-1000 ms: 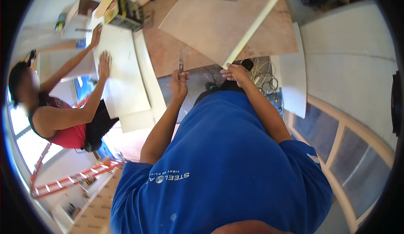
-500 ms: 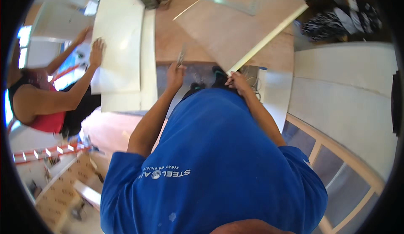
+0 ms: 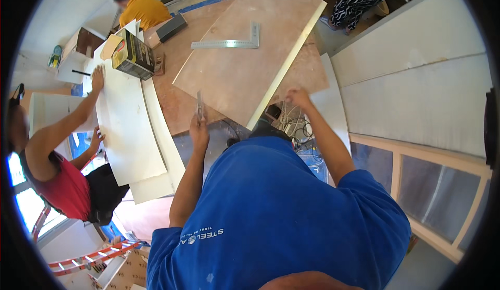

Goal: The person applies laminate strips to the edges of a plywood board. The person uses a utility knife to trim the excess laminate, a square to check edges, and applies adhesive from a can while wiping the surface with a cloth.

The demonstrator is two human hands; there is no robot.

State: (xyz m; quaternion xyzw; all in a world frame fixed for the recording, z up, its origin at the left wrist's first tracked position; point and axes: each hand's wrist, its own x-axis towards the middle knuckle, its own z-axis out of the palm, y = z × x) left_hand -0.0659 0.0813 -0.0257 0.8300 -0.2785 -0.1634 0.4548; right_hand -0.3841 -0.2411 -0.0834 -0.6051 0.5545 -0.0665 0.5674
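My left hand (image 3: 199, 133) is closed round a slim, silvery utility knife (image 3: 199, 101), pointing up beside the near left side of a plywood board (image 3: 245, 73). The board lies aslant on the work table (image 3: 174, 94), its near corner close to my waist. Along its right edge runs a pale yellow strip (image 3: 289, 59). A metal try square (image 3: 229, 44) rests flat on the board. To the right of the strip, my right hand (image 3: 298, 97) is over the table's near edge, apart from the board. Its fingers are loosely bent and apart, with nothing visible in them.
A co-worker in red (image 3: 57, 188) leans over white sheets (image 3: 127, 133) on the left. A square tin (image 3: 136, 58) stands by them. Another person in yellow (image 3: 145, 11) is at the far side. Tangled cables (image 3: 298, 128) hang below the table. An orange ladder (image 3: 91, 258) is at lower left.
My right hand has let go of the strip at the board's near corner and moved right. The view has shifted. The co-worker on the left has reached farther along the sheets.
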